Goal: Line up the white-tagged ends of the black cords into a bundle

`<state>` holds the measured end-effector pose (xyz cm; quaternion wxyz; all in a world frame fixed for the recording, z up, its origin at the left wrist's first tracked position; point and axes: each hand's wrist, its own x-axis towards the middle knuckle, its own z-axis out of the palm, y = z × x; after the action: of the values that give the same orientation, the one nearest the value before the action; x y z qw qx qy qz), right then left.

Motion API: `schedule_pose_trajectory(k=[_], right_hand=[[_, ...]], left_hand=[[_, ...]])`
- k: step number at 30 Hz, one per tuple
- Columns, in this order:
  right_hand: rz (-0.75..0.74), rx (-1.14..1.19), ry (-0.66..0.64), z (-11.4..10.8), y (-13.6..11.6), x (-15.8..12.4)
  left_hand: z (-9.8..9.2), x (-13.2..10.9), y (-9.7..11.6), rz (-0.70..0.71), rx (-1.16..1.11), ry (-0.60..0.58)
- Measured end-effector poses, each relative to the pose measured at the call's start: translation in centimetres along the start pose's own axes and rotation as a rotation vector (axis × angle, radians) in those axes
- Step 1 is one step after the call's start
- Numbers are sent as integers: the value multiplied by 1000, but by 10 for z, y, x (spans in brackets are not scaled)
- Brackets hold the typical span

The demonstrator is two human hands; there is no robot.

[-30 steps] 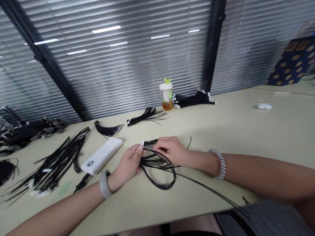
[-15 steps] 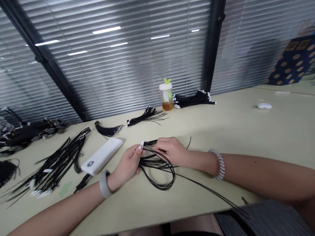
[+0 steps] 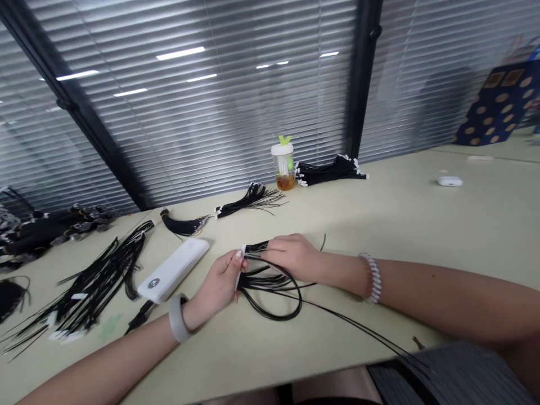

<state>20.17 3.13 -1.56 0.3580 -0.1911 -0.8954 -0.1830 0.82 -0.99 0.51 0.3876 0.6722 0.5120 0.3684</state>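
- Left hand [image 3: 219,281] was clamped on the white end [image 3: 242,256] of a black wire bundle [image 3: 268,281].
- Right hand [image 3: 293,257] also gripped it.
- Bundle sat over the worktop [image 3: 379,225], toward its front edge.

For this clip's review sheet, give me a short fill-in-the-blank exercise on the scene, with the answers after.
1. The hand nearer the white power bank is the person's ____ hand.
2. The other hand is at a bundle of cords coloured ____.
3. The topper on the lidded drink cup is coloured ____.
4. The polka-dot bag stands toward the picture's ____ edge.

Missing words: left; black; green; right.
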Motion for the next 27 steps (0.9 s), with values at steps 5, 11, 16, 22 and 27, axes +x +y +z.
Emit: schedule_pose_trajectory(k=[5, 11, 16, 22, 27], right_hand=[[12, -27, 46, 0, 2, 0], [-72, -135, 87, 0, 1, -2], [-136, -195, 51, -1, 2, -3], [3, -61, -34, -3, 0, 0], [170, 93, -90, -5, -2, 5]], left_hand=[[0, 2, -1, -1, 24, 0], [0, -1, -1, 39, 56, -51], [-1, -2, 2, 89, 88, -69], [0, -1, 3, 55, 53, -52], [1, -2, 1, 35, 37, -40]])
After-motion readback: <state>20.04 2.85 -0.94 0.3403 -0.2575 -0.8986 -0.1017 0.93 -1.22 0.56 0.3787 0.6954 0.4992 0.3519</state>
